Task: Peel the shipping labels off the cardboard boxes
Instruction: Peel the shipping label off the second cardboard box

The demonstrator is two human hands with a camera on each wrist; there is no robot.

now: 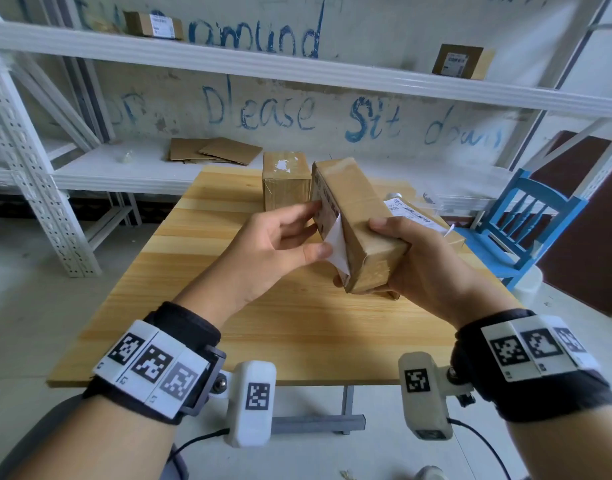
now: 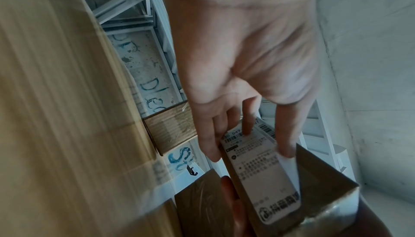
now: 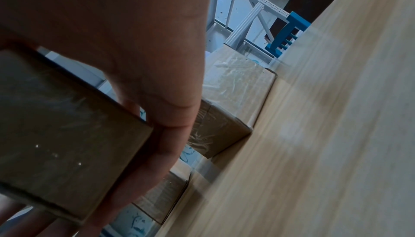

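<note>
both hands on box (image 1: 358, 220); left hand (image 1: 276, 242) pinching label (image 1: 337, 244).

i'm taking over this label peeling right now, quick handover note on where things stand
Right hand grips the held box, lifted above the table.
Left hand pinches the shipping label; one corner is lifted, the rest is stuck on.
Done: the box behind shows only torn white residue on top.
Left: finish this peel, then the labelled box at right and two labelled boxes on the shelf.
</note>
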